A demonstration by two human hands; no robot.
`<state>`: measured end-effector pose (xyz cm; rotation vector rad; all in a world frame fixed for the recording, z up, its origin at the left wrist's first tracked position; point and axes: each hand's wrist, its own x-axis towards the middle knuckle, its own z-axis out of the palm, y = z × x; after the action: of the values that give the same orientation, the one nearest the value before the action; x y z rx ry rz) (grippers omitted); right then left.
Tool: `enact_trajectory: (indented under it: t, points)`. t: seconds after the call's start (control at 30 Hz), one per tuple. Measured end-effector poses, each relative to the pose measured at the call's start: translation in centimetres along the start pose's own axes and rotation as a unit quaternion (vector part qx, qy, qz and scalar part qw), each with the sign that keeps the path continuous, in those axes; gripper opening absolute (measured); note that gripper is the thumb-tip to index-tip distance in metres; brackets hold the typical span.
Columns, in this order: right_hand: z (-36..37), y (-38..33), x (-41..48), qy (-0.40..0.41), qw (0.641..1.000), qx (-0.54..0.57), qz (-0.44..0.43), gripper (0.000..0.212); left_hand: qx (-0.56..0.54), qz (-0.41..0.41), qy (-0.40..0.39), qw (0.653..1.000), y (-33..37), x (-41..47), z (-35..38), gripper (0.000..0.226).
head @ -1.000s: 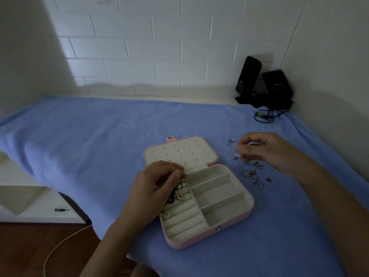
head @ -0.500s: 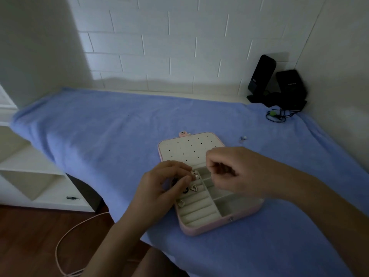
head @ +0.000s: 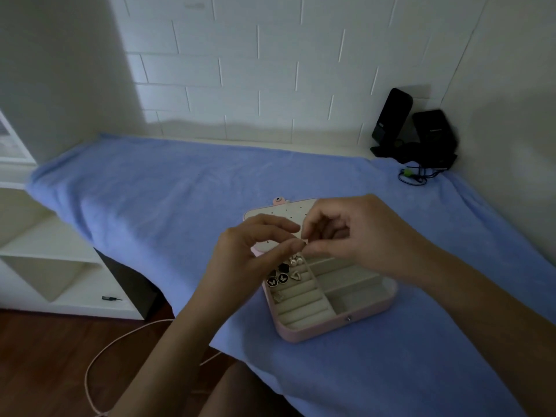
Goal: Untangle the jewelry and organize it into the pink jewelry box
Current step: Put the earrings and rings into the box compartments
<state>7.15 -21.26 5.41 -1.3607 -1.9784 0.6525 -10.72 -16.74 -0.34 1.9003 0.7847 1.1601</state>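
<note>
1. White brick wall (head: 240,70) backs a table covered with a blue towel (head: 180,191); two black devices (head: 391,124) stand in the far right corner.
2. The pink jewelry box (head: 331,328) lies open on the towel, near the front edge, directly before the person.
3. Orientation: the perforated lid (head: 279,213) lies flat on the far side. The snap stud (head: 348,319) on the front wall faces the person. The lid-to-base axis runs away from the person, with its far end skewed slightly left. The base's long side runs left to right, with its right end farther away.
4. Black stud earrings (head: 278,275), pearl studs (head: 296,260) and a heart-shaped piece (head: 295,276) sit in the upper ring rolls on the left side of the base.
5. The left hand (head: 249,254) and right hand (head: 355,236) meet above the hinge zone. Both have curled fingers, and their tips pinch a small jewelry piece (head: 304,242) between them. Its type cannot be determined.
6. Step in hand, as judged: separating or orienting one piece before storage.
7. The next move calls for a fine fingertip grip, then lowering the piece into a free roll slot or a lid perforation without disturbing the seated earrings.
</note>
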Motion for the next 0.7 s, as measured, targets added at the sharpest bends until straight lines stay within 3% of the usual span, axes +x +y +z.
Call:
enact_trajectory:
  t: [0.17,0.3,0.57,0.7]
  points:
    - [0.8,-0.2,-0.3,0.087,0.992,0.088,0.010,0.009,-0.044,0.014,0.028,0.999,0.1,-0.3,0.1,0.013]
    - [1.5,0.2,-0.8,0.134,0.987,0.085,0.017,0.012,-0.084,0.006,0.021,0.996,-0.7,-1.2,0.8,0.019]
    - [1.6,0.9,-1.9,0.092,0.989,0.106,0.036,0.014,-0.136,-0.027,-0.023,0.990,-1.2,-2.2,1.4,0.022]
    - [1.7,1.6,-2.2,0.051,0.999,0.001,0.004,0.013,-0.035,-0.032,-0.001,0.999,-1.9,-2.3,1.1,0.014]
